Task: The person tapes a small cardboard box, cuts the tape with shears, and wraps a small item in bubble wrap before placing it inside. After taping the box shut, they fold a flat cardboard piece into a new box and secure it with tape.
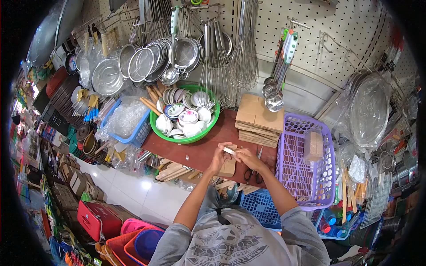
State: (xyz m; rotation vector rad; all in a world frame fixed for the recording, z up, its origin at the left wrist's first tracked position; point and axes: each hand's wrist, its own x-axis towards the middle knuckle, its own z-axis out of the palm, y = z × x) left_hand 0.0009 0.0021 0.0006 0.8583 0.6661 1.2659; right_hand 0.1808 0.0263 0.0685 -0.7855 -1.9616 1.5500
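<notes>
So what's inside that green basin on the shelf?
The green basin holds stacked small bowls, white and patterned, packed on edge. Whatever lies beneath them, and the basin's bottom, is covered.

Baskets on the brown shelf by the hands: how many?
3: blue basket at left, green basket with small bowls in the middle, purple basket at right. Others may be hidden below.

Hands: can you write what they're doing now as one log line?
left hand and right hand: together on small pale item | scissors: on shelf
</notes>
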